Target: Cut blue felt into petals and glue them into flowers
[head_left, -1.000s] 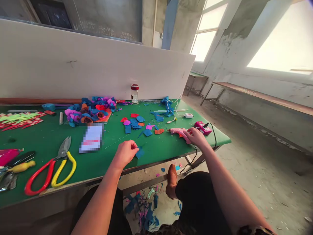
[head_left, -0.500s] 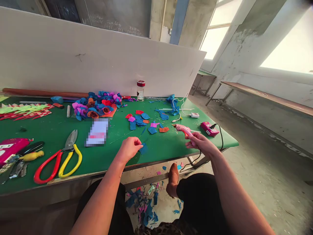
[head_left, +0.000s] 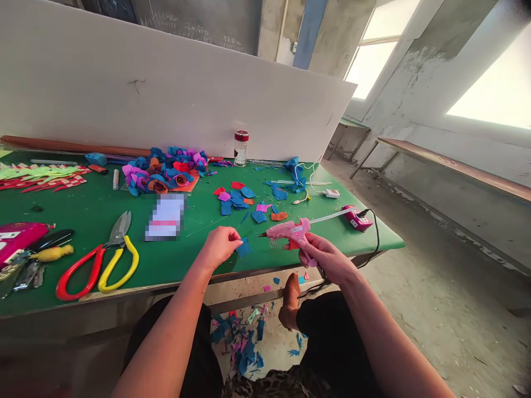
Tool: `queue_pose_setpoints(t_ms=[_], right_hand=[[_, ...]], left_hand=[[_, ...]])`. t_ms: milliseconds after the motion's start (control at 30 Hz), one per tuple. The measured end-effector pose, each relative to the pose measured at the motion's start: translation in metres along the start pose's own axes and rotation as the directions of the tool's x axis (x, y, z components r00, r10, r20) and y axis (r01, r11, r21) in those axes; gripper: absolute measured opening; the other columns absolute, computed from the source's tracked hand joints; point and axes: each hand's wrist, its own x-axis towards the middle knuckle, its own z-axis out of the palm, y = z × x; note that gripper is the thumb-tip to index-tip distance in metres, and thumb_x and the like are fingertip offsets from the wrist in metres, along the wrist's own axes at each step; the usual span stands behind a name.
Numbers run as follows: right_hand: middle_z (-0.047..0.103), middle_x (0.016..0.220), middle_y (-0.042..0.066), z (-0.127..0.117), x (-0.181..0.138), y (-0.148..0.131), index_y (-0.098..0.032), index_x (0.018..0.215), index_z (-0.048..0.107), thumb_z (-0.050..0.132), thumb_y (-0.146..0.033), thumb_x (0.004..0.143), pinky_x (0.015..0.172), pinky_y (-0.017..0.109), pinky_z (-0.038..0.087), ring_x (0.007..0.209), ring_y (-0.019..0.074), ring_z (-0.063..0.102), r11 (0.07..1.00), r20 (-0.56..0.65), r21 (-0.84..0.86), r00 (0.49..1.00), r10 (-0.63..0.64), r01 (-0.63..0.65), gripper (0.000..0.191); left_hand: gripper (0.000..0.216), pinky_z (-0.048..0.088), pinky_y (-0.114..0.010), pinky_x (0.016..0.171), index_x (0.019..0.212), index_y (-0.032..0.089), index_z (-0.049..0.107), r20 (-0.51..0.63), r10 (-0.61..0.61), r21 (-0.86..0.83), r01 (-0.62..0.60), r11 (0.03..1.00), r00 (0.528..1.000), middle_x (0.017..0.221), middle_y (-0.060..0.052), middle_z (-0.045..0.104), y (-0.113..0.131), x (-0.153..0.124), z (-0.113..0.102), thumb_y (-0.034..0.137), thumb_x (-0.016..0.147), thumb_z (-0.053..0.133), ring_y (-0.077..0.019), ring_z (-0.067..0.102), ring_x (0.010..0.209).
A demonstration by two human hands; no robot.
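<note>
My left hand is closed in a pinch over the green table, its fingertips at the edge of a small blue crepe paper piece. Wrapped round the handle of a pink hot glue gun, my right hand holds it above the table. The gun's nozzle points left toward the blue piece, and a clear glue stick juts from its rear. Beyond both hands lie loose blue, pink, red and orange paper pieces.
Red-and-yellow-handled shears lie at left, near keys. Finished paper roses are piled behind. A red-lidded jar stands by the white board. At right, a pink power box has a black cord plugged in.
My right hand has brought the glue gun left and turned it side-on, its nozzle now nearer my left hand. My left hand keeps its pinch beside the blue piece.
</note>
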Motion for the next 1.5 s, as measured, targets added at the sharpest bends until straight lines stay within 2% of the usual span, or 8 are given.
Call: queue_pose_setpoints(t_ms=[133,300,433,567,700,900,1333,1500], right_hand=[[0.046,0.065,-0.004,0.012,0.001,-0.008,-0.019,0.093,0.058,0.056,-0.057,0.085,0.051,0.023,0.032,0.056,0.0103,0.04,0.983,0.053,-0.178,0.998,-0.034,0.043,0.038],[0.049,0.068,-0.001,0.028,0.001,-0.018,-0.021,0.096,0.059,0.049,-0.056,0.088,0.048,0.024,0.032,0.054,0.011,0.036,0.948,0.088,-0.315,0.996,-0.021,0.048,0.037],[0.049,0.067,-0.002,0.032,0.002,-0.02,-0.019,0.095,0.058,0.047,-0.051,0.09,0.049,0.023,0.032,0.055,0.0104,0.038,0.888,0.095,-0.455,0.995,-0.032,0.072,0.033],[0.056,0.074,0.0,0.034,0.006,-0.019,-0.019,0.098,0.056,0.044,-0.046,0.093,0.052,0.024,0.034,0.057,0.0108,0.041,0.827,0.092,-0.557,0.995,-0.032,0.079,0.03],[0.058,0.074,0.001,0.036,0.008,-0.02,-0.019,0.092,0.054,0.042,-0.043,0.094,0.055,0.025,0.035,0.059,0.0123,0.043,0.762,0.098,-0.638,0.993,-0.064,0.112,0.027],[0.062,0.082,0.004,0.037,0.008,-0.02,-0.02,0.094,0.051,0.04,-0.038,0.095,0.063,0.028,0.037,0.068,0.0158,0.051,0.702,0.135,-0.687,0.982,-0.129,0.187,0.021],[0.055,0.072,-0.001,0.038,0.01,-0.016,-0.022,0.081,0.042,0.04,-0.038,0.095,0.057,0.025,0.034,0.06,0.0139,0.045,0.673,0.146,-0.71,0.979,-0.145,0.206,0.021],[0.055,0.072,-0.001,0.039,0.009,-0.018,-0.022,0.083,0.043,0.04,-0.037,0.096,0.058,0.025,0.035,0.061,0.014,0.046,0.677,0.152,-0.705,0.978,-0.144,0.209,0.02]], left_hand=[[0.008,0.036,-0.025,0.058,0.061,0.02,0.065,0.002,0.016,0.029,-0.016,0.999,1.0,0.058,0.001,0.064,-0.001,0.0,0.002,0.022,0.068,0.067,-0.0146,0.055,0.058],[0.007,0.037,-0.026,0.06,0.063,0.019,0.067,0.01,0.031,0.065,-0.031,0.997,0.999,0.061,0.0,0.065,-0.001,-0.001,0.003,0.02,0.07,0.065,-0.0151,0.056,0.06],[0.007,0.037,-0.026,0.059,0.064,0.019,0.067,0.015,0.039,0.09,-0.04,0.995,0.999,0.063,-0.001,0.066,0.0,-0.002,0.002,0.019,0.07,0.064,-0.0155,0.057,0.062],[0.007,0.036,-0.025,0.058,0.066,0.019,0.067,0.028,0.052,0.103,-0.054,0.993,0.998,0.066,-0.001,0.068,0.0,-0.002,0.002,0.02,0.071,0.063,-0.0156,0.058,0.063],[0.007,0.036,-0.026,0.059,0.067,0.018,0.067,0.032,0.057,0.111,-0.06,0.992,0.998,0.067,-0.002,0.068,0.001,-0.002,0.001,0.019,0.071,0.062,-0.0155,0.058,0.064],[0.007,0.036,-0.026,0.057,0.066,0.018,0.066,0.035,0.064,0.114,-0.068,0.991,0.997,0.066,-0.002,0.067,0.0,-0.002,0.002,0.02,0.072,0.061,-0.0154,0.058,0.064],[0.007,0.038,-0.025,0.059,0.067,0.018,0.067,0.038,0.069,0.116,-0.073,0.991,0.997,0.067,-0.002,0.068,-0.002,-0.001,0.002,0.02,0.072,0.062,-0.0149,0.059,0.064],[0.007,0.037,-0.025,0.058,0.066,0.018,0.066,0.037,0.075,0.118,-0.079,0.99,0.997,0.067,-0.002,0.068,-0.002,0.0,0.003,0.02,0.071,0.062,-0.0151,0.058,0.064]])
